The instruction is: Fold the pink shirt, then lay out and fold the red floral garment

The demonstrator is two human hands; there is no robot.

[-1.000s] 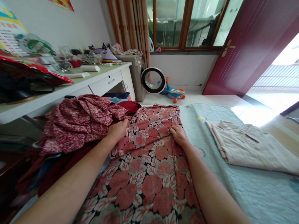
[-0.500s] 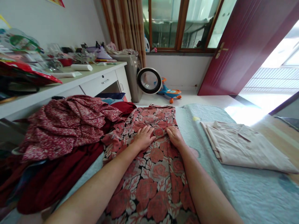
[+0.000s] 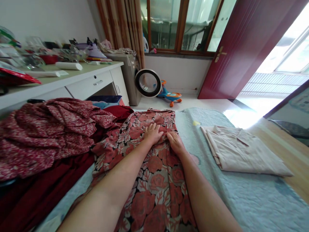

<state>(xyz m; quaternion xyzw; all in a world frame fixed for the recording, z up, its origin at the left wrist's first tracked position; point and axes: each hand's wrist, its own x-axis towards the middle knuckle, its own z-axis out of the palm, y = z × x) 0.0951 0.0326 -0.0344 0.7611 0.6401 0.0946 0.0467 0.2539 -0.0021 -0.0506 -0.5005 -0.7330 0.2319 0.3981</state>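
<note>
A floral dress [image 3: 155, 180] in red, grey and black lies lengthwise on the bed, its collar at the far end. My left hand [image 3: 153, 132] rests flat on the upper part of the dress, fingers spread. Close beside it, my right hand [image 3: 175, 141] has its fingers curled on the cloth near the right edge, gripping a bit of it. The fingertips of the right hand are partly hidden.
A folded beige shirt [image 3: 243, 149] lies to the right on the light blue bed cover [image 3: 212, 193]. Heaped to the left are a red patterned garment [image 3: 55, 129] and dark red cloth [image 3: 48, 190]. Beyond stand a cluttered desk [image 3: 89, 77] and a washing machine [image 3: 129, 77] with its door open.
My left hand has slid slightly up the dress, towards the collar. The right hand stays at the right edge. The view has turned a little to the right.
</note>
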